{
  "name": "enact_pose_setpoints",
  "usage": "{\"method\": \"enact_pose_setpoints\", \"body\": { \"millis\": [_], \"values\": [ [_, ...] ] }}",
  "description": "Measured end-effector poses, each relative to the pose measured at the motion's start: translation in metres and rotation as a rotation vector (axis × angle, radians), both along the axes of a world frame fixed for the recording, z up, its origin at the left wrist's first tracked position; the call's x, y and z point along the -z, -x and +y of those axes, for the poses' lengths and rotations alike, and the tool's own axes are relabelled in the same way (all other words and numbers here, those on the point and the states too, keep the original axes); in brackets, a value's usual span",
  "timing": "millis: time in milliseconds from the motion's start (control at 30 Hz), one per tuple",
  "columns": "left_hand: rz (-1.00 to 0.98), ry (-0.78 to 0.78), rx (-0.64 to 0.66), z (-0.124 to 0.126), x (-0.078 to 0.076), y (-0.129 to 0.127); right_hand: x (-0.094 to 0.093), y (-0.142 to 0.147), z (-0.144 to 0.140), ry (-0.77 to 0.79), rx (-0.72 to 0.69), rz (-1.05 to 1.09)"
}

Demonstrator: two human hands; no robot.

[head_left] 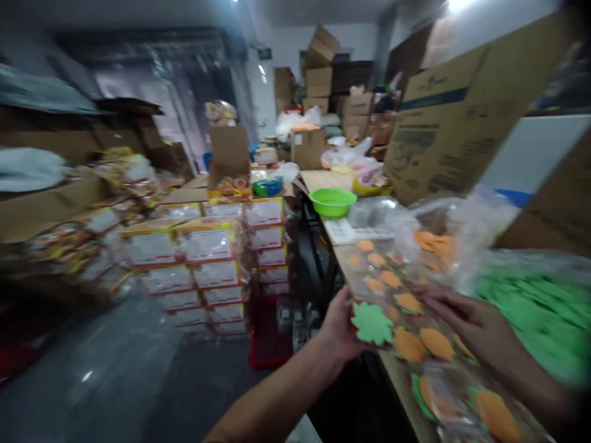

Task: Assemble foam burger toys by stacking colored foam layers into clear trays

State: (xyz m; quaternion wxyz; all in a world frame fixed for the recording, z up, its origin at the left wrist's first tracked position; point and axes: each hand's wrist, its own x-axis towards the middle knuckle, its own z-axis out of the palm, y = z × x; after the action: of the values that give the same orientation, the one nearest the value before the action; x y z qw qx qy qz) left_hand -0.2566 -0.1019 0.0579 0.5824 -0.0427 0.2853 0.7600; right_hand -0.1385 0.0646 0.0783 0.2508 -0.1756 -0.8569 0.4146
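Note:
A jagged green leaf-shaped piece (372,323) lies on what my left hand (339,326) grips at the near edge of the work table (390,384). Some reddish material shows at its edge, but most of the stack is hidden under the green piece. My right hand (466,320) reaches over the tabletop with fingers stretched to the left, blurred, with no held thing visible. Close to its fingers lies an orange piece with green and red edges (408,303). Several similar orange-topped pieces (436,343) spread along the table, some in clear plastic wrap (443,375).
A clear bag of green pieces (535,314) sits at right, with a bag of orange pieces (434,243) behind. Farther off stands a lime-green basin (332,202). Left of the table are stacked packaged boxes (210,258) and a red crate (272,332). Large cardboard (457,111) leans at right.

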Motion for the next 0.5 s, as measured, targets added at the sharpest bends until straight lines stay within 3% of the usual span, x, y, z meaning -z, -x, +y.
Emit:
{"method": "enact_pose_setpoints", "body": {
  "millis": [100, 300, 500],
  "values": [
    [0.015, 0.059, 0.042, 0.002, 0.003, 0.007, 0.004, -0.002, 0.026, 0.042, 0.115, -0.056],
    [0.027, 0.071, 0.042, 0.016, 0.001, 0.023, 0.027, 0.000, 0.096, -0.102, 0.303, -0.155],
    [0.030, 0.081, 0.086, 0.049, 0.004, 0.052, 0.040, 0.048, 0.184, -0.189, 0.454, -0.283]
  ]
}}
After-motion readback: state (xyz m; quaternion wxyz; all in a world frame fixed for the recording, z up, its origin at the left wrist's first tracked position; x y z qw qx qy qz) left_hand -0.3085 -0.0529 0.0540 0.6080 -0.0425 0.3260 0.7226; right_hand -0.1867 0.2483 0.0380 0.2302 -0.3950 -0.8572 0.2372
